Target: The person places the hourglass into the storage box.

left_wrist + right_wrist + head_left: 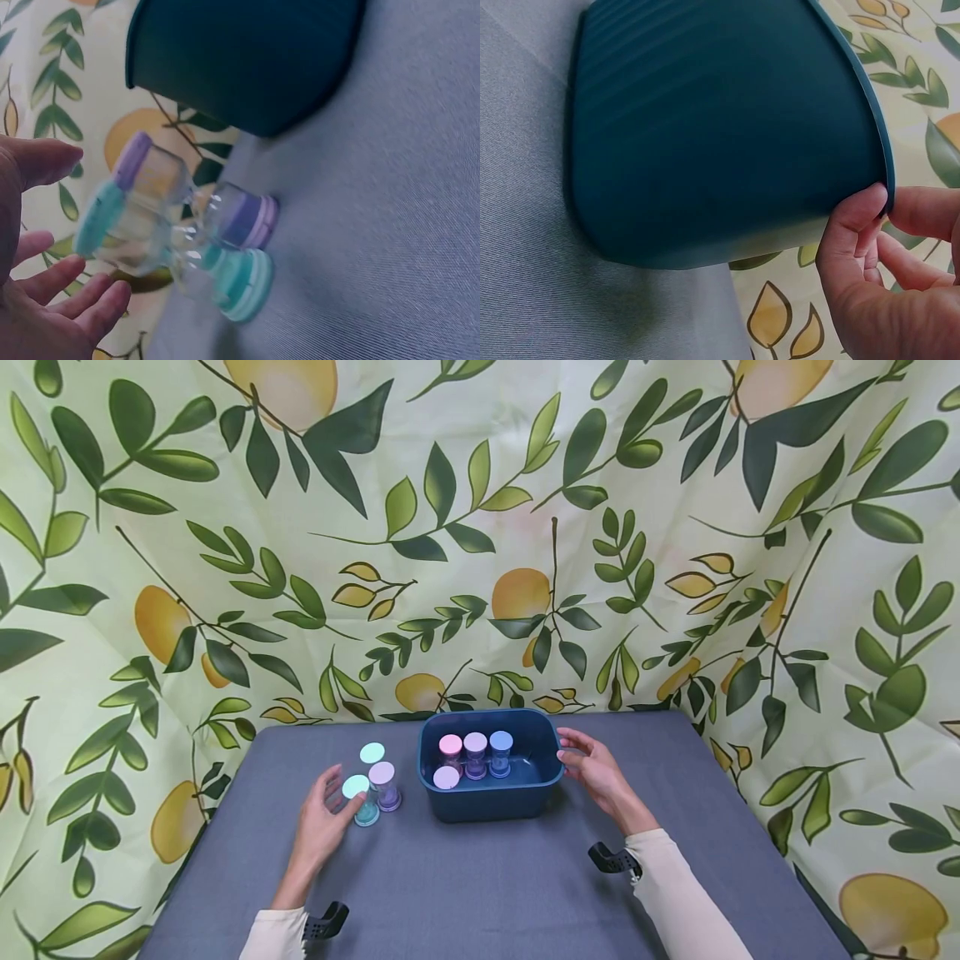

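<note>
My left hand (324,817) is beside a teal hourglass (366,810) standing on the table. In the left wrist view its fingers (56,277) are spread around the top cap, with a gap on the thumb side. A purple hourglass (386,789) stands right against the teal one, and a light green cap (372,752) shows behind them. My right hand (596,768) pinches the right rim of a dark blue bin (487,806) between thumb and fingers. Inside stand pink (451,747), purple (476,758) and blue (500,756) hourglasses, plus a pale pink cap (446,777) at the front left.
A grey cloth-covered table (480,885) lies beneath everything. Behind it and at both sides hangs a lemon-patterned curtain (450,610). The bin stands at the table's back, and the loose hourglasses are to its left.
</note>
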A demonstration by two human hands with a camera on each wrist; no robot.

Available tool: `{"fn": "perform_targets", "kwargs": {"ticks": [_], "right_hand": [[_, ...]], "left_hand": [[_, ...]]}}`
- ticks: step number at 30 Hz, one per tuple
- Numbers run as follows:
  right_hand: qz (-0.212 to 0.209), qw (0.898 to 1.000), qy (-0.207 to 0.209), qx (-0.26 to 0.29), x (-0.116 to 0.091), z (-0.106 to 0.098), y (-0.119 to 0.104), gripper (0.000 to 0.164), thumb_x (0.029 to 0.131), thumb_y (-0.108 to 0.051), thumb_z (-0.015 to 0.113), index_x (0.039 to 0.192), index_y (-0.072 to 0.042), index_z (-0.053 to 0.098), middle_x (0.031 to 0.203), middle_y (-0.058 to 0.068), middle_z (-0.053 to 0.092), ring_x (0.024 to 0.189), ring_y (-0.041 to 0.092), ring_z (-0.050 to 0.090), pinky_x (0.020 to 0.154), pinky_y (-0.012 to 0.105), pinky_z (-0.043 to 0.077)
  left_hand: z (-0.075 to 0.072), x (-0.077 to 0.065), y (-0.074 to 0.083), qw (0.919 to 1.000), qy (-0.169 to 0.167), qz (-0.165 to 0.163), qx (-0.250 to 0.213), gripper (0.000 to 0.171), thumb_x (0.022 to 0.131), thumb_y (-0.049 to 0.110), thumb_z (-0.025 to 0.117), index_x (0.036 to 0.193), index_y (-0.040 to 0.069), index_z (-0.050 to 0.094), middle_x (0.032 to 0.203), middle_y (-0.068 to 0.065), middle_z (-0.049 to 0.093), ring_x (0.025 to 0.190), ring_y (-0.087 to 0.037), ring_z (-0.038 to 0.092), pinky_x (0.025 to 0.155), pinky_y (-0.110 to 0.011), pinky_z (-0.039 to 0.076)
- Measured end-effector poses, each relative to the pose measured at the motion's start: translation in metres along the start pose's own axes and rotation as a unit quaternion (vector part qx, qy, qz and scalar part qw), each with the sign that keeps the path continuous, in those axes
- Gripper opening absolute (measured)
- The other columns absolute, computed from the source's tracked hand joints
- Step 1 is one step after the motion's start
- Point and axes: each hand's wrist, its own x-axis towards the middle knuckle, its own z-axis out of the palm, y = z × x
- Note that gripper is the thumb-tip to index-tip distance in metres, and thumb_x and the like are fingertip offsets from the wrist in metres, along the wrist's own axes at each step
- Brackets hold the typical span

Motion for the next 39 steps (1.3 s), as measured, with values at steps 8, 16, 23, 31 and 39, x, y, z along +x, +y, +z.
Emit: {"fn": "perform_targets", "kwargs": {"ticks": [8,16,23,31,39], "right_hand": [[-0.001,1.000,0.003,-0.001,0.000,0.001,0.001,0.048,0.098,-0.005,0.054,0.145,-0.012,0.045,0.131,0.010,0.045,0.106,0.023,0.051,0.080,0.026,0.053],[-0.004,1.000,0.003,0.004,0.000,0.000,0.000,0.048,0.098,-0.005,0.054,0.145,-0.010,0.045,0.131,0.012,0.044,0.105,0.023,0.051,0.078,0.024,0.052],[0.002,1.000,0.006,0.001,-0.001,0.000,0.000,0.048,0.098,-0.005,0.054,0.145,-0.012,0.045,0.131,0.011,0.044,0.108,0.025,0.050,0.081,0.025,0.052],[0.005,1.000,0.006,0.000,0.000,0.000,0.001,0.048,0.098,-0.007,0.055,0.145,-0.013,0.046,0.132,0.011,0.044,0.113,0.030,0.050,0.083,0.028,0.052],[0.004,1.000,0.006,0.003,0.000,0.000,0.001,0.048,0.098,-0.006,0.054,0.145,-0.013,0.046,0.134,0.012,0.044,0.113,0.028,0.049,0.083,0.026,0.052]], "left_hand": [[0.002,0.003,-0.015,0.9986,-0.033,-0.031,-0.029,0.070,0.090,0.013,0.070,0.147,-0.005,0.033,0.148,-0.028,0.041,0.136,-0.043,0.044,0.107,-0.050,0.043],[0.007,0.004,-0.024,0.9994,-0.021,-0.022,-0.013,0.062,0.092,0.016,0.069,0.143,-0.005,0.042,0.142,-0.028,0.049,0.129,-0.040,0.050,0.104,-0.048,0.045],[0.009,0.003,-0.025,0.9999,-0.010,0.003,-0.009,0.057,0.092,0.013,0.068,0.141,-0.006,0.046,0.137,-0.026,0.054,0.123,-0.036,0.055,0.102,-0.046,0.047],[0.008,-0.002,-0.023,1.0000,0.003,0.003,-0.007,0.055,0.092,0.011,0.067,0.139,-0.007,0.047,0.130,-0.028,0.058,0.119,-0.035,0.056,0.094,-0.024,0.053],[-0.002,-0.003,-0.010,0.9996,0.028,0.002,-0.008,0.054,0.092,0.013,0.068,0.139,-0.003,0.049,0.134,-0.025,0.057,0.118,-0.021,0.057,0.086,-0.002,0.043]]}}
